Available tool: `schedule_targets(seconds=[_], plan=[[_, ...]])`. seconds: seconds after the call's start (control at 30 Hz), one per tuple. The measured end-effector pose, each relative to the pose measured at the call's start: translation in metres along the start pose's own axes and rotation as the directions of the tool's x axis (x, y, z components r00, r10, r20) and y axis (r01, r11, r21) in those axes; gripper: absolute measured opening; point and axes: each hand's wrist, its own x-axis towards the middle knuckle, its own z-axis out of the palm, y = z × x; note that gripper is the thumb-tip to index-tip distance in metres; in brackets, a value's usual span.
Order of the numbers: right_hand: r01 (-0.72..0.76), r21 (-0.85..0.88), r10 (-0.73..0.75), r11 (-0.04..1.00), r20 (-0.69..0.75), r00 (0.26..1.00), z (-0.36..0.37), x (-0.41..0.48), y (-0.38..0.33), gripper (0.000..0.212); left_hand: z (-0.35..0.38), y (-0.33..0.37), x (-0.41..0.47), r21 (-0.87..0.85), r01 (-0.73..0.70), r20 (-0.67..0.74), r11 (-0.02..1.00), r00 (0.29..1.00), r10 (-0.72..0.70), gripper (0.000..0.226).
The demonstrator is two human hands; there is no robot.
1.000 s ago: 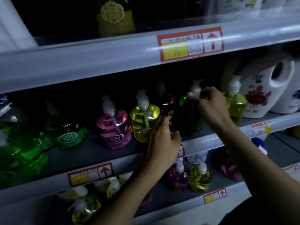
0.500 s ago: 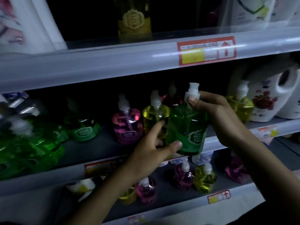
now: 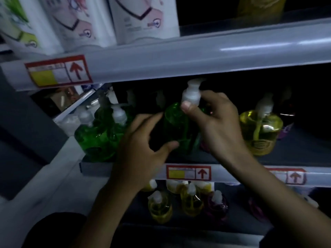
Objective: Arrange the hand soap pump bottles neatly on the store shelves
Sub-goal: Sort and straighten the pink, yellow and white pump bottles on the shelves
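Observation:
A green soap pump bottle (image 3: 176, 122) with a white pump stands upright on the middle shelf (image 3: 223, 173). My right hand (image 3: 215, 122) grips it around the neck, thumb just under the pump. My left hand (image 3: 143, 145) cups the bottle's lower left side with fingers spread, thumb touching its base. Left of it sits a cluster of green pump bottles (image 3: 100, 136). A yellow pump bottle (image 3: 260, 129) stands to the right, with a pink one partly hidden behind my right hand.
The upper shelf rail (image 3: 197, 58) hangs just above the pump top; white refill pouches (image 3: 139, 17) stand on it. The lower shelf carries yellow bottles (image 3: 161, 206) and pink bottles (image 3: 215, 206). A grey shelf end panel (image 3: 26, 136) closes the left side.
The green bottle was lifted off the right part of the shelf and carried left, now next to the green cluster. The view has swung left with it.

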Motion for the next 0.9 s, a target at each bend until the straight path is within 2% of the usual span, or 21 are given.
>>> schedule_targets(seconds=[0.07,0.13,0.2,0.33,0.43,0.67,0.9], plan=[[-0.028,-0.042,0.029,0.999,0.015,0.999,0.020,0.006,0.003,0.018,-0.009,-0.013,0.000,0.118,0.090,-0.208,0.989,0.976,-0.064,0.044],[-0.050,-0.064,0.052,0.997,0.033,0.998,0.038,0.008,0.009,0.027,-0.016,-0.023,0.000,0.225,0.171,-0.289,0.959,0.952,-0.102,0.042],[-0.075,-0.074,0.078,0.994,0.041,0.996,0.052,0.007,0.014,0.031,-0.017,-0.032,0.000,0.308,0.177,-0.222,0.935,0.969,-0.110,0.049],[-0.081,-0.095,0.086,0.992,0.046,0.995,0.069,0.001,0.015,0.039,-0.012,-0.047,0.001,0.364,0.186,-0.085,0.913,0.982,-0.166,0.047],[-0.058,-0.094,0.062,0.994,0.037,0.997,0.077,-0.001,0.014,0.038,-0.009,-0.051,0.000,0.367,0.180,-0.087,0.912,0.983,-0.159,0.048],[-0.121,-0.030,0.120,0.992,-0.016,0.993,0.094,0.000,0.023,0.035,-0.012,-0.052,0.003,0.338,0.189,-0.067,0.922,0.982,-0.177,0.047],[-0.119,-0.078,0.125,0.990,0.068,0.990,0.091,0.007,0.032,0.041,-0.011,-0.051,0.001,0.327,0.160,-0.060,0.931,0.987,-0.148,0.047]])
